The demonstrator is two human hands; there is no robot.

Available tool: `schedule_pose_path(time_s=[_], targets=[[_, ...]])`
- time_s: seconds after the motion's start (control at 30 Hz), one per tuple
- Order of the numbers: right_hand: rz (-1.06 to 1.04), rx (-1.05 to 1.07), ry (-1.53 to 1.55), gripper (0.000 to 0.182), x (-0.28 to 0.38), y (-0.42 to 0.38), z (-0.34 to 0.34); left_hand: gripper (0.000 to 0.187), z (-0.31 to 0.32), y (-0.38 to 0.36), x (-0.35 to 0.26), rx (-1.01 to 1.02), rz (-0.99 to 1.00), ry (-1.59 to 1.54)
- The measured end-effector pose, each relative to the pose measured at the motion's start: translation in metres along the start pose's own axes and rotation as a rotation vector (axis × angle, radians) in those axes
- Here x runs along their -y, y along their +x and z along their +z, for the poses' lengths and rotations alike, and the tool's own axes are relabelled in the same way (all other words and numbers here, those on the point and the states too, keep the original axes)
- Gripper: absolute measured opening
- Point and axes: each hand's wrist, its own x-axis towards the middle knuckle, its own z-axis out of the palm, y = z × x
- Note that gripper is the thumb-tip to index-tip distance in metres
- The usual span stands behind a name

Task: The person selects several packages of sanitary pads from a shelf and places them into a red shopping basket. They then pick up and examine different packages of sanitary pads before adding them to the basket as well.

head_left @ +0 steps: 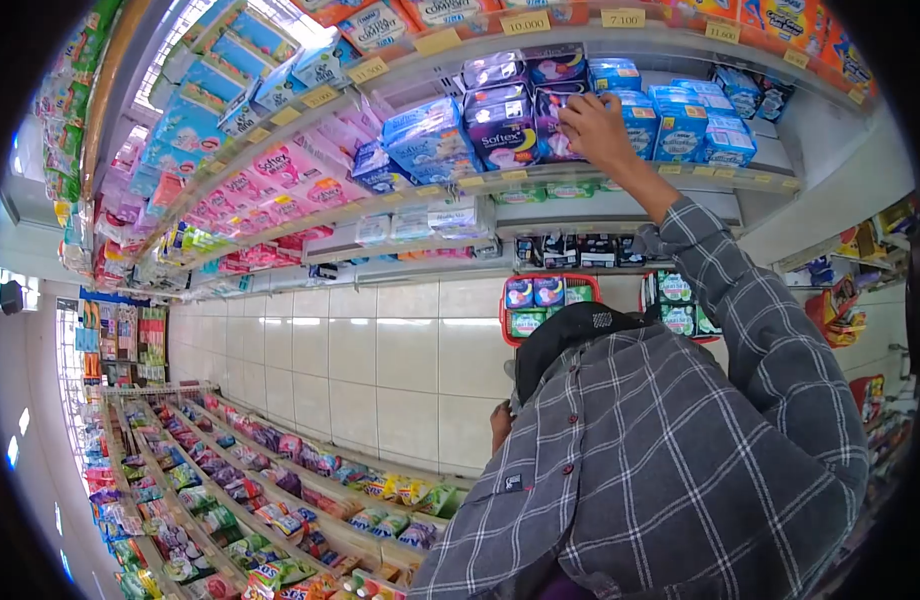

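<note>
Purple pack [557, 128] under hand [598, 130]

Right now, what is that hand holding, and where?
The plaid-sleeved person's hand touches the side of a purple pack on the shelf; a firm grip cannot be told.

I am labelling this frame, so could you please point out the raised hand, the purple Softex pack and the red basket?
Hand [597, 130], head view, back of the hand.
Purple Softex pack [502, 133], head view, front face.
Red basket [550, 278], head view, top rim.
</note>
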Motion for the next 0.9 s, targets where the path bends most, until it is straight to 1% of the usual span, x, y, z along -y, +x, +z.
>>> schedule_pose_path(time_s=[0.03, 0.07, 0.1, 0.17, 0.2, 0.27, 0.33, 0.4, 0.43, 0.5, 0.53, 0.57, 0.6, 0.63, 0.67, 0.7, 0.73, 0.8, 0.87, 0.9], targets=[[0.008, -0.025, 0.024, 0.014, 0.004, -0.001, -0.009, 0.05, -0.004, -0.003, -0.003, -0.03, -0.024, -0.048], [0.02, -0.054, 0.043, 0.012, 0.009, -0.001, -0.018, 0.05, -0.005, -0.008, -0.02, -0.059, -0.023, -0.088], [0.059, -0.06, 0.094, 0.009, 0.018, -0.003, -0.031, 0.05, -0.003, -0.018, -0.05, -0.08, 0.001, -0.115], [0.082, -0.039, 0.199, 0.009, 0.037, -0.014, -0.054, 0.05, 0.007, -0.044, -0.127, -0.056, 0.17, -0.045], [0.094, -0.029, 0.251, 0.009, 0.047, -0.019, -0.065, 0.051, 0.015, -0.068, -0.177, -0.032, 0.273, 0.005], [0.157, 0.092, 0.393, 0.01, 0.07, -0.028, -0.083, 0.058, 0.036, -0.115, -0.27, 0.092, 0.539, 0.028], [0.211, 0.227, 0.553, 0.011, 0.09, -0.032, -0.092, 0.072, 0.057, -0.152, -0.342, 0.301, 0.812, 0.079], [0.239, 0.306, 0.704, 0.013, 0.112, -0.032, -0.096, 0.084, 0.079, -0.177, -0.389, 0.495, 0.955, 0.104], [0.256, 0.345, 0.78, 0.014, 0.123, -0.032, -0.097, 0.087, 0.089, -0.191, -0.405, 0.496, 0.981, 0.136], [0.29, 0.329, 0.931, 0.017, 0.146, -0.03, -0.103, 0.091, 0.1, -0.213, -0.422, 0.502, 1.026, 0.202], [0.309, 0.318, 1.004, 0.019, 0.153, -0.03, -0.104, 0.091, 0.097, -0.214, -0.424, 0.509, 0.919, 0.134], [0.273, 0.252, 0.949, 0.019, 0.159, -0.033, -0.103, 0.091, 0.09, -0.213, -0.424, 0.511, 0.808, 0.069], [0.393, 0.179, 1.026, 0.017, 0.165, -0.042, -0.1, 0.091, 0.085, -0.213, -0.422, 0.509, 0.693, 0.007], [0.517, 0.104, 1.1, 0.016, 0.171, -0.052, -0.094, 0.087, 0.078, -0.213, -0.419, 0.49, 0.7, -0.019], [0.643, 0.026, 1.171, 0.015, 0.179, -0.061, -0.09, 0.078, 0.067, -0.2, -0.412, 0.463, 0.696, -0.026], [0.816, 0.043, 1.201, 0.015, 0.186, -0.07, -0.092, 0.073, 0.059, -0.193, -0.411, 0.455, 0.658, -0.081], [0.88, 0.031, 1.201, 0.023, 0.191, -0.081, -0.085, 0.069, 0.049, -0.185, -0.409, 0.44, 0.612, -0.136], [0.898, -0.024, 1.266, 0.043, 0.213, -0.091, -0.078, 0.064, 0.035, -0.187, -0.422, 0.418, 0.632, -0.15], [0.879, 0.041, 1.15, 0.067, 0.242, -0.093, -0.076, 0.064, 0.024, -0.182, -0.432, 0.453, 0.711, -0.096], [0.85, 0.131, 1.228, 0.081, 0.254, -0.093, -0.073, 0.068, 0.02, -0.183, -0.436, 0.507, 0.705, -0.058]])
